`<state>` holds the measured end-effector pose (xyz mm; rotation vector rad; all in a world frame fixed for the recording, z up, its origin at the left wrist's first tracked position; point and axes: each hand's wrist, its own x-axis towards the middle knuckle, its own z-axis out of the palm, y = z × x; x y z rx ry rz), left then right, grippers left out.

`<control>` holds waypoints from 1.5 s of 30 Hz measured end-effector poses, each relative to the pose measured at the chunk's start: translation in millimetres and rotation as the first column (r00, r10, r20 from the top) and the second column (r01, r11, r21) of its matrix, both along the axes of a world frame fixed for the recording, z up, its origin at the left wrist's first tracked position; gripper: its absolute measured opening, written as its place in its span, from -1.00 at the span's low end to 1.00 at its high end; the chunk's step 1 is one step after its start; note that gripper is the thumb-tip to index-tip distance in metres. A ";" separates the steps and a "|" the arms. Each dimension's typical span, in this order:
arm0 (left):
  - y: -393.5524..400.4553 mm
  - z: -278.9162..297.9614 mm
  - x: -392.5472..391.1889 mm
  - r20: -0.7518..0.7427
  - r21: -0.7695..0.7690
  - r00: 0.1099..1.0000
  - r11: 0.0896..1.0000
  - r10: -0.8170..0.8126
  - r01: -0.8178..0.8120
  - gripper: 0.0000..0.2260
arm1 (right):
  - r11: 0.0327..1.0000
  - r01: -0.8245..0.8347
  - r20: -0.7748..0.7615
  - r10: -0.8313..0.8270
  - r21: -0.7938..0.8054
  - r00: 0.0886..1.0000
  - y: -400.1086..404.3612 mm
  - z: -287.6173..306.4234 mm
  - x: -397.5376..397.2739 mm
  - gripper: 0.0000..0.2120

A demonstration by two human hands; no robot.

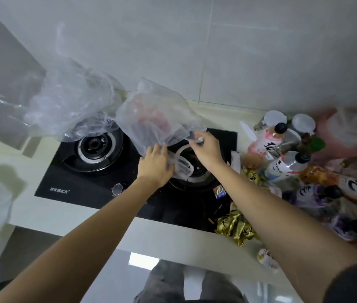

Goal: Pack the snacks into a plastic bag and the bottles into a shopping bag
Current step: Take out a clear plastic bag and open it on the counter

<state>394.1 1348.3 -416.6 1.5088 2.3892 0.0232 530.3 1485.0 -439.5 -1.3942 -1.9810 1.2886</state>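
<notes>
Two hands — left hand [157, 165], right hand [206, 149] — grip the plastic bag [151, 119], its length slanting up-left over the stove [85, 184].

Black gas hob [99, 184] set in pale countertop [42, 215]; grey tiled wall [238, 51] behind.

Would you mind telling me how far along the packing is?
Partly done: the plastic bag already shows red items inside. Both the left hand and right hand grip its mouth over the stove. Gold snacks and bottles remain on the counter.
</notes>
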 end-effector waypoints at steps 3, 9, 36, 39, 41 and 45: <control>-4.7 2.9 -4.5 -0.007 0.152 1.000 0.988 0.007 -0.006 -0.60 | 0.986 0.160 -0.102 -0.154 0.053 0.983 -5.5 7.6 8.3 -0.93; -23.7 27.4 -7.8 0.037 0.423 0.998 0.904 0.044 -0.055 -0.77 | 0.971 0.199 -0.181 -0.174 0.131 0.968 -19.6 47.8 43.3 -0.83; -225.1 78.7 196.5 -0.198 0.510 0.980 0.851 -0.026 0.126 -0.63 | 0.749 -0.457 0.442 0.244 0.479 0.863 -189.2 100.2 306.8 -0.66; -237.4 85.1 209.9 -0.219 0.492 0.976 0.863 -0.007 0.117 -0.69 | 0.731 -0.456 0.409 0.262 0.508 0.874 -197.1 102.5 317.6 -0.69; -240.7 85.4 214.9 -0.225 0.471 0.974 0.877 0.011 0.099 -0.75 | 0.728 -0.459 0.395 0.277 0.509 0.876 -198.5 100.7 320.4 -0.66; -242.3 89.3 218.4 -0.225 0.447 0.974 0.889 0.011 0.093 -0.93 | 0.599 -0.488 0.396 0.290 0.635 0.871 -199.9 95.7 321.2 -0.36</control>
